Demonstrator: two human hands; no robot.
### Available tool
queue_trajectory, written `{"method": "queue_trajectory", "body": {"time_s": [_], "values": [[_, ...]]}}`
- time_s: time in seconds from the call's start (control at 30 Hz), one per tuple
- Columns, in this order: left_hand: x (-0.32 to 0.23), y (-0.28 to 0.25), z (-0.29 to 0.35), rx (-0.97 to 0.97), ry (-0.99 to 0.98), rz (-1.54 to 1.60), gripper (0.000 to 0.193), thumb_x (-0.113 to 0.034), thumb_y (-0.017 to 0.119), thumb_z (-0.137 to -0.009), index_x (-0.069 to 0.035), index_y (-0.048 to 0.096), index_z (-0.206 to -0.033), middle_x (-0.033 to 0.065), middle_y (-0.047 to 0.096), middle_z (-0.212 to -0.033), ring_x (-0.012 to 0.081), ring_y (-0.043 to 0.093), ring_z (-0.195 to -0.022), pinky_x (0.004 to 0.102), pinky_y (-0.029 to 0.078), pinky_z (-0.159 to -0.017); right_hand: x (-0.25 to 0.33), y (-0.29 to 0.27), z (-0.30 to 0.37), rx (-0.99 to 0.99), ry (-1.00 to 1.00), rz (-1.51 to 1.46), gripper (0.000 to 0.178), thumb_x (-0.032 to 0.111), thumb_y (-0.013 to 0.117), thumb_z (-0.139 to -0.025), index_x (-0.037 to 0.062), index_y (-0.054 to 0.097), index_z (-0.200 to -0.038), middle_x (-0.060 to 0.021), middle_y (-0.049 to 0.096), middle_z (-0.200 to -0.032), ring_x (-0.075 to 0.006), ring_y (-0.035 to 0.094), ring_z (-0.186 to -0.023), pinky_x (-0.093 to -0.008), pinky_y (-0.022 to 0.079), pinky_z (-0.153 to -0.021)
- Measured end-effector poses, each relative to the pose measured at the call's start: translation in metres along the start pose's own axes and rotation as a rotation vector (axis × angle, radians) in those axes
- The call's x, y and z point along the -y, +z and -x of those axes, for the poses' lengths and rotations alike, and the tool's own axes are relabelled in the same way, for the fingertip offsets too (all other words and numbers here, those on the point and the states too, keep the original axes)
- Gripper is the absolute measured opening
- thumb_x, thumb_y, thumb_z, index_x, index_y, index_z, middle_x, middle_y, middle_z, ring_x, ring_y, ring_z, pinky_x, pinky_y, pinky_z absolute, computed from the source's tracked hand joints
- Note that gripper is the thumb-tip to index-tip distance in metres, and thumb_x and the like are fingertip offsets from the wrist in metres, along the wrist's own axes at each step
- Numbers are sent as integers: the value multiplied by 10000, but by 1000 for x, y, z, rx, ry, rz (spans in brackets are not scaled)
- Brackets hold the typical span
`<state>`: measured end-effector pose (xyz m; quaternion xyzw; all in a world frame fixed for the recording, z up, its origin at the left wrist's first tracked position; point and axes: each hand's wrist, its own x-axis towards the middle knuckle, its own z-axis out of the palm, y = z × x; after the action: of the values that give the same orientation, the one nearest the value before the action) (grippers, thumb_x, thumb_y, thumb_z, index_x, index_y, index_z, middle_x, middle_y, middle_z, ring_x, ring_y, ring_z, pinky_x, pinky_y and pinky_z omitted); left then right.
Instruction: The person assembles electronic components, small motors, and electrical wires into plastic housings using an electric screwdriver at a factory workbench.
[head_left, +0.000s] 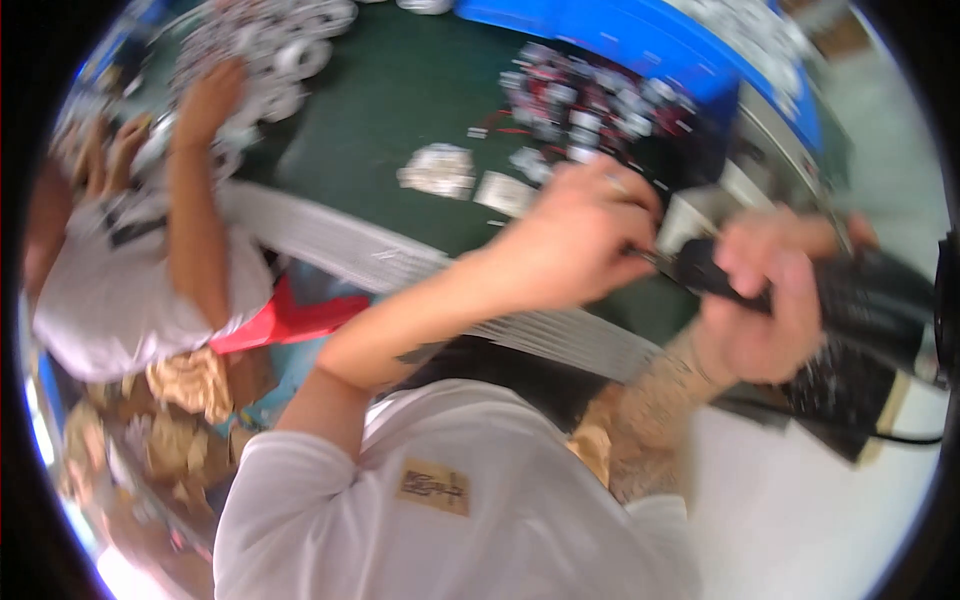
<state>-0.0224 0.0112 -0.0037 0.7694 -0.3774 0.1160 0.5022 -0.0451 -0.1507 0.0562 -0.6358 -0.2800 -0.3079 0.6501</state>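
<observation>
My right hand (765,320) is wrapped round a black cylindrical tool (705,268), which looks like an electric screwdriver. Its nose points left, at my left hand (590,235). The fingers of that hand are bent and pinched together by the tool's thin tip. Motion blur hides what they hold. Above the right hand is a skin-coloured shape (800,232), perhaps another hand; I cannot tell whose. Just beyond my left hand, a pile of small white parts with red and black wires (590,105) lies on the green work surface (370,110).
Small pale pieces (437,170) and a white card (505,193) lie left of the wired parts. Blue bins (620,35) stand at the back. At left, a co-worker's hand (212,95) reaches among white ring-shaped parts (300,58). A ridged metal edge (340,245) borders the surface.
</observation>
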Motion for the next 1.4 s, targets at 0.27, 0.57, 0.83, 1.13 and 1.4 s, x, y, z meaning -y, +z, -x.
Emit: {"method": "queue_trajectory", "body": {"time_s": [0.27, 0.57, 0.83, 1.13, 1.4], "values": [[-7, 11, 12, 63, 2, -67, 205, -214, 781, -705, -81, 699, -838, 36, 597, -1035, 255, 490, -1059, 438, 391, -820, 9, -16, 7, -134, 197, -217, 453, 22, 515, -893, -56, 319, -1294, -63, 429, -716, -167, 446, -647, -364, 388, -641], [-11, 9, 15, 11, 109, -217, 133, -230, 739, -760, -103, 718, -793, 8, 637, -974, 241, 473, -1039, 440, 364, -805, 17, -6, 1, -174, 170, -137, 442, 41, 517, -904, -73, 305, -1273, -39, 379, -720, -142, 415, -660, -335, 369, -658], [-13, 10, 16, 19, 87, -217, 140, -244, 741, -769, -112, 726, -813, -1, 652, -890, 237, 495, -1004, 430, 354, -784, 18, -6, 0, -132, 160, -178, 430, 42, 520, -919, -79, 313, -1276, -45, 370, -737, -140, 397, -661, -334, 357, -645], [-11, 14, 21, -36, 70, -108, 149, -238, 732, -781, -97, 730, -830, 7, 670, -861, 235, 504, -994, 415, 348, -794, 21, -2, 1, -158, 160, -155, 433, 61, 522, -924, -84, 314, -1275, -50, 361, -730, -146, 395, -661, -340, 358, -647], [-12, 23, 25, -105, 9, -26, 160, -257, 751, -766, -104, 716, -800, -3, 663, -849, 221, 499, -986, 411, 341, -794, 19, -3, 4, -158, 101, -186, 400, -28, 506, -886, -82, 352, -1252, -69, 395, -750, -155, 396, -689, -325, 377, -683]]}}
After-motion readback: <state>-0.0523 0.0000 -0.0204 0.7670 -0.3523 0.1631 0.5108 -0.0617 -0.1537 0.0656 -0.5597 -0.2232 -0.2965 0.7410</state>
